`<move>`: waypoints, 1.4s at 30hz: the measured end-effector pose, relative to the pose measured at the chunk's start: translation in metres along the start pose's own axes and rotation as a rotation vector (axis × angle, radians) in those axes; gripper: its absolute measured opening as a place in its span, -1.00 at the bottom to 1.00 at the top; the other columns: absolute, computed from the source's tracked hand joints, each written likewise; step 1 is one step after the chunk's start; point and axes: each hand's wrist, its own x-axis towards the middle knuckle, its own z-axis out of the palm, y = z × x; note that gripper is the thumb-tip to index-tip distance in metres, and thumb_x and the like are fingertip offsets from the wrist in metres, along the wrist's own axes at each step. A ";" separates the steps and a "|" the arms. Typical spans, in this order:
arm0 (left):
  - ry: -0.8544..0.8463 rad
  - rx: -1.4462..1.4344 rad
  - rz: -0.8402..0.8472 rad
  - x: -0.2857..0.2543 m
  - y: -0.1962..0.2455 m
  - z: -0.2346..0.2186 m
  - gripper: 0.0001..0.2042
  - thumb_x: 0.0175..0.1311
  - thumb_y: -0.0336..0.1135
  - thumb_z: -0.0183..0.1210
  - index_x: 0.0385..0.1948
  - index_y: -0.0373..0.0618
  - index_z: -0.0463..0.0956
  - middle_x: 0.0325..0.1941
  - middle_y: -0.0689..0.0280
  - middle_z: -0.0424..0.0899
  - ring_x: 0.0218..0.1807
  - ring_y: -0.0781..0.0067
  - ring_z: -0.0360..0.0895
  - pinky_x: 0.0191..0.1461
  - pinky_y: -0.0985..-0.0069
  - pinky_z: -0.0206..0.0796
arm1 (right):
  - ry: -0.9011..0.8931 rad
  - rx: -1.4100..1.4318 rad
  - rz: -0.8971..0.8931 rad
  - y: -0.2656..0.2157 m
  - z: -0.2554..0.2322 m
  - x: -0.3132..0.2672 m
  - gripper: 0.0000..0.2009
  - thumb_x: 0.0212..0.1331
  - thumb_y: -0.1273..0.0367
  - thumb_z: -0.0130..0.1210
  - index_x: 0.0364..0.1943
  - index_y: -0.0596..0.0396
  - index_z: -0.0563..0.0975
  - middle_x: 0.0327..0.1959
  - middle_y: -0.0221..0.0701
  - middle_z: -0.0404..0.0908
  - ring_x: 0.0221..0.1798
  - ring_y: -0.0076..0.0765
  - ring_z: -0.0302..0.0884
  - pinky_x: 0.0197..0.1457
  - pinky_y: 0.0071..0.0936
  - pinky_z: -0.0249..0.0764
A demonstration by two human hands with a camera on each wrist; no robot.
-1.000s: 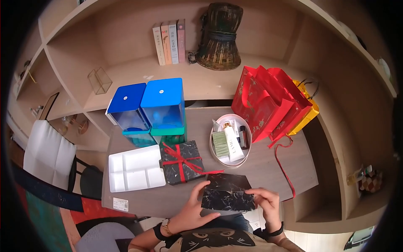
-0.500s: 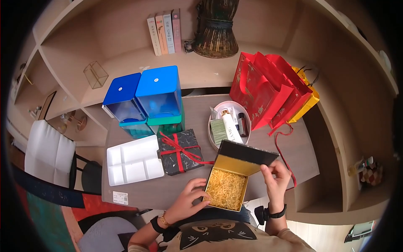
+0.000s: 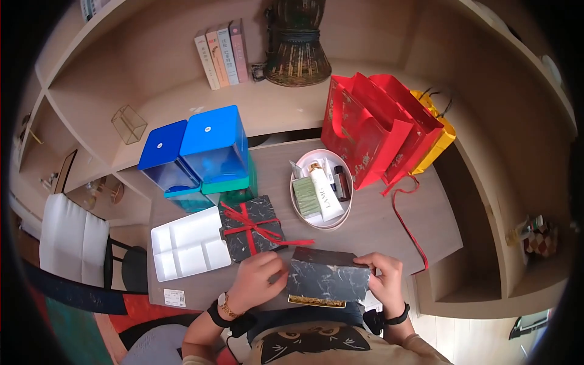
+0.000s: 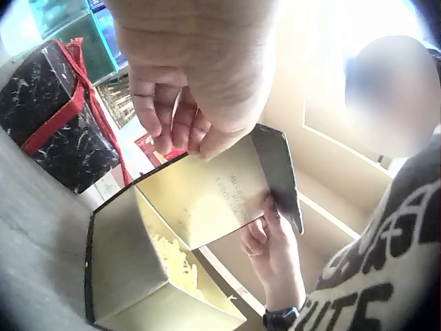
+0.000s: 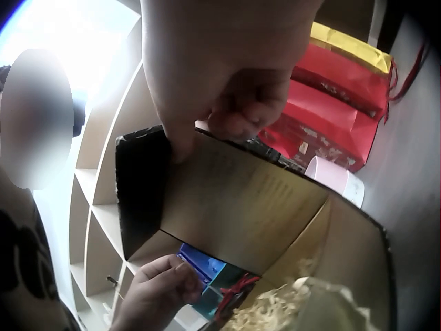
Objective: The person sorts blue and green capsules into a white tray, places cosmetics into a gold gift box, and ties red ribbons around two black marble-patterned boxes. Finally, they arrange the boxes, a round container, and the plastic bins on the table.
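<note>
A black marbled gift box stands at the table's near edge, its hinged lid (image 3: 331,277) partly raised. Yellow shredded paper (image 4: 176,265) fills the inside, showing as a thin strip in the head view. My right hand (image 3: 384,278) pinches the lid's right edge between thumb and fingers; its thumb lies on the gold inner face in the right wrist view. Beside the box's left side, my left hand (image 3: 258,283) hangs with loosely bent fingers and holds nothing. Another black marbled box (image 3: 252,228), tied with red ribbon (image 3: 248,225), lies just beyond the left hand.
A white divided tray (image 3: 191,246) lies at the left, with stacked blue and green containers (image 3: 213,146) behind it. An oval box (image 3: 347,219) of cosmetics sits mid-table. Red paper bags (image 3: 365,140), a yellow bag (image 3: 439,149) and a loose red ribbon (image 3: 404,225) are at the right.
The lid swung up, baring the shredded paper, and has since come down toward me in my right hand. My left hand has come off the box's left side.
</note>
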 end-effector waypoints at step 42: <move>-0.047 0.184 0.000 -0.009 0.039 0.027 -0.88 0.13 -0.32 0.31 -0.39 -0.12 0.60 -0.25 0.30 0.59 -0.21 0.24 0.53 -0.22 0.35 0.40 | 0.179 0.072 -0.002 0.008 0.003 0.019 -0.90 -0.11 0.54 0.23 -0.43 0.15 0.65 -0.68 -0.43 0.44 -0.66 -0.57 0.31 -0.54 -0.59 0.27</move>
